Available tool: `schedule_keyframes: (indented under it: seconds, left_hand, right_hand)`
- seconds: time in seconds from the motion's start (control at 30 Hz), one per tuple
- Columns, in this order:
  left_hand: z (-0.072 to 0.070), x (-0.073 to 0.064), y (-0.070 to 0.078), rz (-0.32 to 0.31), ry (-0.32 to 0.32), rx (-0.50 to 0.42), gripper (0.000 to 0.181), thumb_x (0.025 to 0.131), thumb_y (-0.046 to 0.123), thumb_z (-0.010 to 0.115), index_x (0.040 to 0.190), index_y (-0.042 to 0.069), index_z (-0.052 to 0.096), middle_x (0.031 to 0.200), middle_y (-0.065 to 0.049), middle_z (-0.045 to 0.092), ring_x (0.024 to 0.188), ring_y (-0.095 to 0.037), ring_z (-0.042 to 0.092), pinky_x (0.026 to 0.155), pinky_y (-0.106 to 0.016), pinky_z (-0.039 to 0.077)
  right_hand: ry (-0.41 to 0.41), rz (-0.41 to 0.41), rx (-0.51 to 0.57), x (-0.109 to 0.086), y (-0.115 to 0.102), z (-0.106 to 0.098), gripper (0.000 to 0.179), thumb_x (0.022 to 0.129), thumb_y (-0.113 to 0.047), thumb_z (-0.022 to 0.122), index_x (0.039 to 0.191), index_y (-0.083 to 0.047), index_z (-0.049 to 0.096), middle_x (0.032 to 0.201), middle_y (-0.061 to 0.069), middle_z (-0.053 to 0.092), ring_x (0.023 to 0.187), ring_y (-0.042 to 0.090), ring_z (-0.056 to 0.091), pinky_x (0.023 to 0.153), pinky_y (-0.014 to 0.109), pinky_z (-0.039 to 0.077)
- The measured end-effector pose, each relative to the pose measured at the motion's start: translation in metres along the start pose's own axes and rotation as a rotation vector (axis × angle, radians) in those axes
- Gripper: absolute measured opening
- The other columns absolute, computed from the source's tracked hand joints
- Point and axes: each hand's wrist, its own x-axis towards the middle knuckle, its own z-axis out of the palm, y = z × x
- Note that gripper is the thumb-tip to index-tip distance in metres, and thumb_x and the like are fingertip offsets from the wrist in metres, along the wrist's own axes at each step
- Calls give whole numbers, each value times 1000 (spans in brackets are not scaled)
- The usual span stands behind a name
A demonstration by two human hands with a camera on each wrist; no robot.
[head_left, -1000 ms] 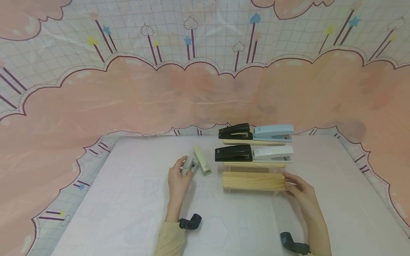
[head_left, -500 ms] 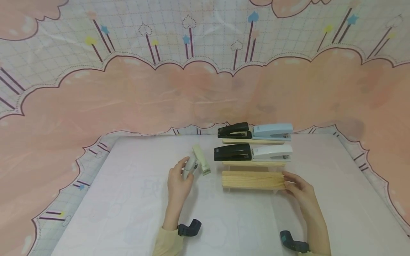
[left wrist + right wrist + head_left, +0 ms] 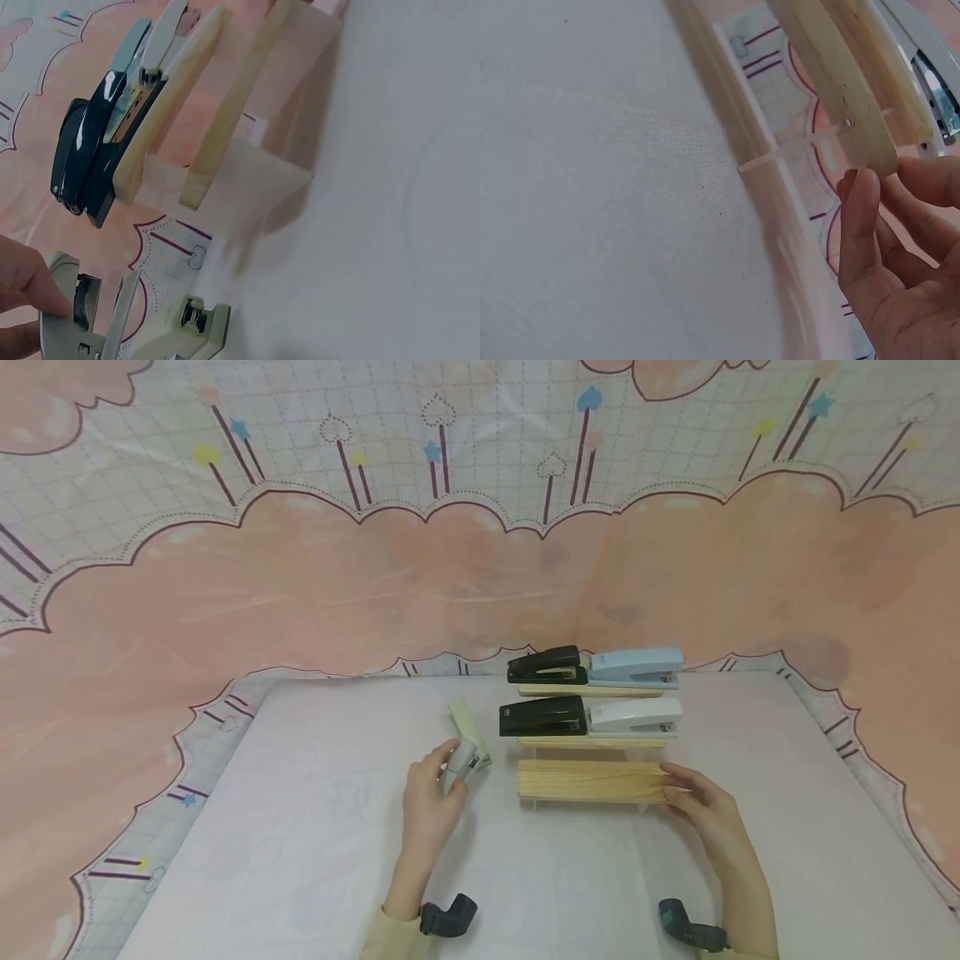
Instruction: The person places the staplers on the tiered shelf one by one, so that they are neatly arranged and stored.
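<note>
Between its thumb and fingers my left hand [image 3: 431, 806] grips a small grey stapler [image 3: 460, 757], tilted beside the rack. In the left wrist view the stapler [image 3: 60, 319] shows its slightly parted jaws. Just behind it lies a pale green stapler [image 3: 467, 725] on the table, partly hidden by the grey one. My right hand [image 3: 708, 814] pinches the right end of the rack's lowest wooden shelf [image 3: 588, 781]. Thumb and fingers wrap that shelf's edge [image 3: 855, 112] in the right wrist view. No stapler sits on this shelf.
On the rack's middle shelf [image 3: 592, 743] sit a black stapler [image 3: 542, 717] and a white stapler [image 3: 634, 717]. Its top shelf carries another black stapler [image 3: 546, 667] and a light blue stapler [image 3: 637, 665]. A white cloth covers the table [image 3: 300, 827]; a patterned curtain hangs behind.
My left hand has moved right and slightly nearer to me with the grey stapler, which now covers part of the green one. The right hand keeps its hold on the shelf.
</note>
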Motion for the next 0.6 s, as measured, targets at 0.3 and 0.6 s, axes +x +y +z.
schedule_keyframes:
  seconds: [0.3,0.6]
  left_hand:
    - [6,-11,12,6,-47,-28,57,72,-7,63,125,14,63,104,-7,69,88,-19,50,73,-29,39]
    - [14,-19,25,48,-117,-44,56,74,-6,63,126,17,62,107,-5,68,90,-16,48,74,-30,40]
  right_hand:
    - [-22,45,-5,2,-1,-1,49,95,-13,57,138,6,43,103,-24,55,93,-11,57,80,12,51]
    - [-37,37,36,0,-3,-2,47,95,-5,54,138,8,42,105,-23,57,94,-10,57,80,13,52]
